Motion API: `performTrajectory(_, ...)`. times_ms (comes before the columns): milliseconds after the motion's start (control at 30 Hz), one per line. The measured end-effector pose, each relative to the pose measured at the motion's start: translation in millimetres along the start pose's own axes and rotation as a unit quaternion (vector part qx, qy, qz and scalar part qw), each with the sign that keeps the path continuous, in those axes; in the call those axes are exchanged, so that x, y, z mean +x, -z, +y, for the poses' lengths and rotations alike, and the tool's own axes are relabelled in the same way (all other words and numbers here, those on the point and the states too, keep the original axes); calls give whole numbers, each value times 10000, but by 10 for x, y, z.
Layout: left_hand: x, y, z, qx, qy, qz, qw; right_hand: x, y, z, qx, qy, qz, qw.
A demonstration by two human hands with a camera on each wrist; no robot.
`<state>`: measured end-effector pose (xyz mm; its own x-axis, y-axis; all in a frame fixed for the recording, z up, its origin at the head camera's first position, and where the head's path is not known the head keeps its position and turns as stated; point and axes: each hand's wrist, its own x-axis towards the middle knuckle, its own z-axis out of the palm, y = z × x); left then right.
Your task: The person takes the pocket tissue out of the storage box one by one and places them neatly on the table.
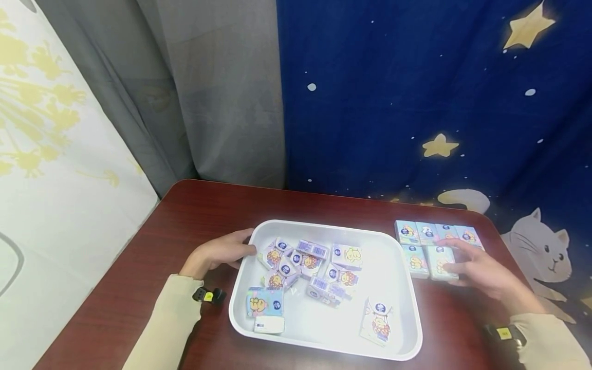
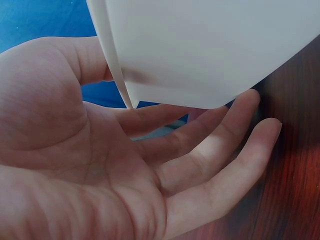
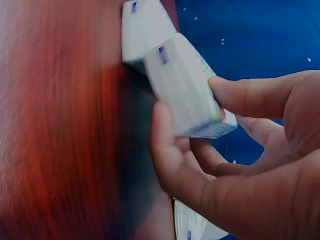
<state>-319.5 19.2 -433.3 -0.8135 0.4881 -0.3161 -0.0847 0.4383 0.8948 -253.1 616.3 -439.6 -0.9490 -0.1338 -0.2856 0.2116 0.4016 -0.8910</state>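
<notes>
My left hand (image 1: 226,250) grips the left rim of a white plastic tray (image 1: 339,329). In the left wrist view, its fingers (image 2: 220,140) curl beneath the tray's edge, and the thumb is partly hidden behind the wall. Right of the tray, my right hand (image 1: 485,272) pinches a blue tissue pack (image 1: 437,263) between thumb and fingers. That pack shows its pale side in the right wrist view and stands beside another tissue pack (image 3: 147,30). Inside the tray, several purple tissue packs (image 1: 309,263) lie jumbled at the left and middle.
A row of blue tissue packs (image 1: 426,233) lies behind the held one, with another pack (image 1: 415,262) to its left. In the tray, a blue pack (image 1: 264,301) sits front left and a lone purple pack (image 1: 376,324) front right. Curtains (image 1: 351,113) hang behind the dark red table (image 1: 222,205).
</notes>
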Motion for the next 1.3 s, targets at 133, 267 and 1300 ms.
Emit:
performTrajectory(133,0,-1,-2,-3,17,11,10000,14,-37,6,-846,-87,267,9960)
performTrajectory(267,2,1,-7,3,5,-3,10000,43,-67,16,-1271,-73,440,9909)
performTrajectory(1300,-10,-3,15,67,17,19,10000,115,-149,-135,-3197,4,1109,9410)
